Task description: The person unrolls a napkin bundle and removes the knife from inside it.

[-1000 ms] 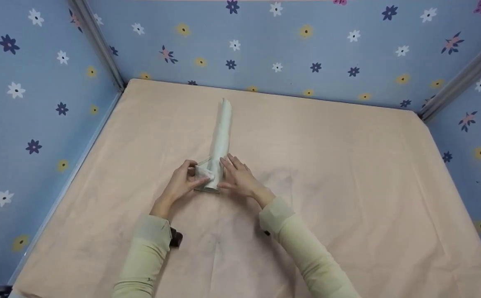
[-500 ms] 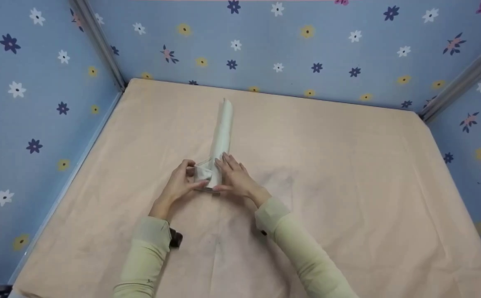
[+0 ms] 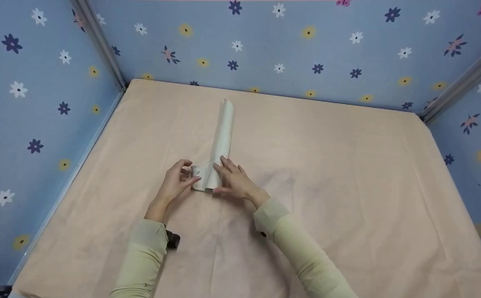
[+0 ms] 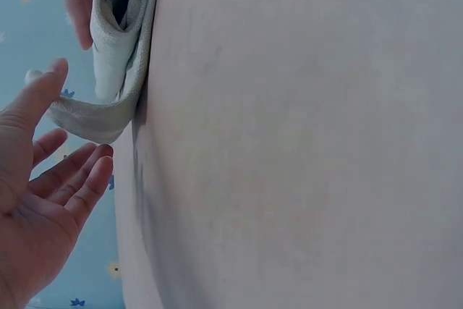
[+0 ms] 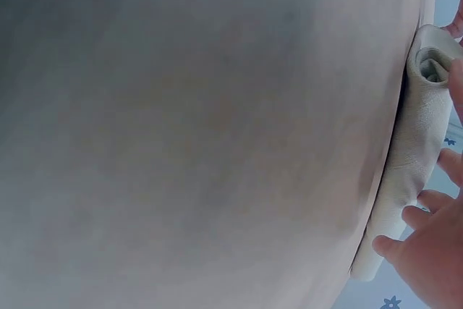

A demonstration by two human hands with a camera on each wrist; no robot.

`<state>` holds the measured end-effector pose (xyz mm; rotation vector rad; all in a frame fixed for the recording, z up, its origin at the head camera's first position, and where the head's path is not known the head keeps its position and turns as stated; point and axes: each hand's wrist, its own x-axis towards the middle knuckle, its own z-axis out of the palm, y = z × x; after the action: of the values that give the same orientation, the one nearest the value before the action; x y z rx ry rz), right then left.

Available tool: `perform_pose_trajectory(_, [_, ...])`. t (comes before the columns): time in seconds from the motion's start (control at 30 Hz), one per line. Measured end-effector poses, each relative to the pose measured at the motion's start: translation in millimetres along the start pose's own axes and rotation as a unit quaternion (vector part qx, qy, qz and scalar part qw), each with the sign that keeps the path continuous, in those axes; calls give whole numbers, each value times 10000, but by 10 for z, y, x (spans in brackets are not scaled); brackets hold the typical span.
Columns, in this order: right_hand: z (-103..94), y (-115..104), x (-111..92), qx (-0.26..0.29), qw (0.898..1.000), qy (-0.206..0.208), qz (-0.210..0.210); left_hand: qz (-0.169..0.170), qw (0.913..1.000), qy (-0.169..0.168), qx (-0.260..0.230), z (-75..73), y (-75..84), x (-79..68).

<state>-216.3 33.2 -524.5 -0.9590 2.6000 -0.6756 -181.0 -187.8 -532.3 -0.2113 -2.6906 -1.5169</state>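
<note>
A pale green cloth point(image 3: 223, 128), rolled into a long tube, lies lengthwise on the covered table. Its loose flap point(image 3: 202, 173) extends left from the near end. Beside that flap is my left hand point(image 3: 173, 183); in the left wrist view, the flap point(image 4: 90, 121) curls up between the thumb and the spread, relaxed fingers, with a gap below it. Whether the thumb touches the flap's edge I cannot tell. My right hand point(image 3: 239, 181) rests on the right side of the roll with nearly straight fingers. The rolled end point(image 5: 434, 70) shows its spiral in the right wrist view.
A peach cloth point(image 3: 348, 174) with creases covers the table. Blue flowered panels point(image 3: 273, 45) stand along the back and both sides, joined by grey metal posts point(image 3: 99, 41) at the corners.
My left hand has moved slightly left and its fingers have loosened from the flap. More of the flap now lies spread out beside the roll. The right hand has shifted only slightly.
</note>
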Motion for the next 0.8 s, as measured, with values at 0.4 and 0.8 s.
perform_pose_trajectory(0.4, [-19,-8,-20,127,9999,-33,33,128,9978,505,411,-74,-38,-40])
perform_pose_trajectory(0.8, [-8,4,-20,165,9999,-27,18,-406,9947,466,824,-97,-41,-101])
